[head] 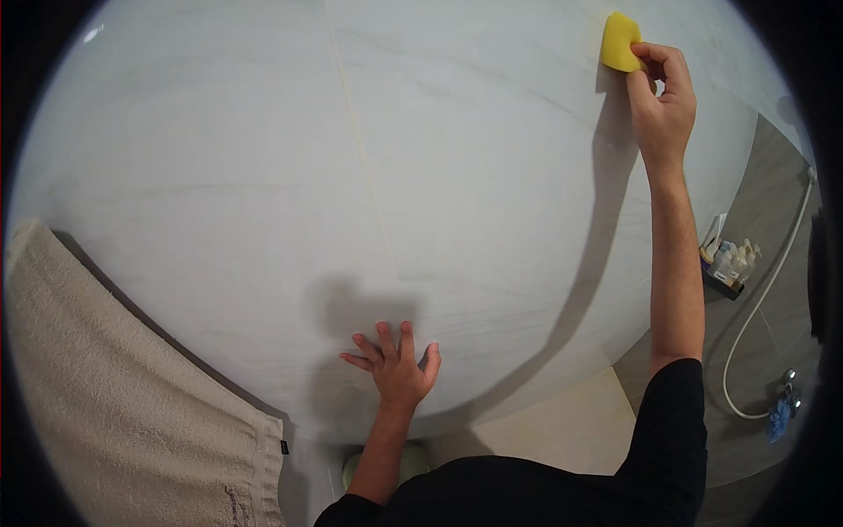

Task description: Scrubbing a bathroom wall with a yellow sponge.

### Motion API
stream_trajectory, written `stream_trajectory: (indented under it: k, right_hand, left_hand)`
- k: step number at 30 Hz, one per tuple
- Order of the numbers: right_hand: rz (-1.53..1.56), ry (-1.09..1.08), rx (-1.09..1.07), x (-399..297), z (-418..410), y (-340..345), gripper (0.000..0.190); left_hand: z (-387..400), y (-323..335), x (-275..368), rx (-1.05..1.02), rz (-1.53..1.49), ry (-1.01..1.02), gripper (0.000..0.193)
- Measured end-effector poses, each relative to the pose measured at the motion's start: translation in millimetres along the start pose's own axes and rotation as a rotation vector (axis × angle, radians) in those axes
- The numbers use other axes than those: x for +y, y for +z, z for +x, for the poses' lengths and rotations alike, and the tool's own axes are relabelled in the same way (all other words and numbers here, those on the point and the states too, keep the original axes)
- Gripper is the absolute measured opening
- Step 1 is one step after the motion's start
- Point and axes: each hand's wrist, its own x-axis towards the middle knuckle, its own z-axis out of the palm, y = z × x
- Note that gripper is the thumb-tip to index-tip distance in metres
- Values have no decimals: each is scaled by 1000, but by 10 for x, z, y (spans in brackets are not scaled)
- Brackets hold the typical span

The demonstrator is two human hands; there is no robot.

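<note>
A yellow sponge [620, 42] is pinched between the thumb and fingers of my right hand [664, 105], high at the upper right against a pale marbled wall [481, 165]. The right arm is stretched out, and its shadow falls along the wall. Lower down, near the middle, my left hand [400, 372] rests with spread fingers against the same wall and holds nothing. A thin joint line runs down the wall above the left hand.
A beige towel [145, 369] hangs at the left. On the grey wall at the right are a shelf [723, 284] with several bottles, a white shower hose [751, 316], a metal tap [789, 375] and a blue mesh puff [779, 420]. Something green [415, 459] lies low behind my left forearm.
</note>
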Motion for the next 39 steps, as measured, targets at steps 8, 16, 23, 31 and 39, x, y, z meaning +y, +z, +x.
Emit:
stream_trajectory:
  k: [8,16,23,31,39]
  right_hand:
    - [14,-74,-66,-93,-183,-54,20]
    - [6,-35,-139,-215,-705,-194,23]
    - [24,67,-177,-282,-1270,-322,27]
    - [-7,90,-210,-350,-1768,-453,27]
    - [-18,164,-275,-385,-2329,-594,31]
  left_hand:
    - [33,-4,18,13,-5,9,92]
    - [37,-10,15,8,6,20,92]
    - [36,-17,10,-5,7,18,95]
    - [51,-25,33,-10,1,10,96]
    - [52,-16,41,2,1,19,92]
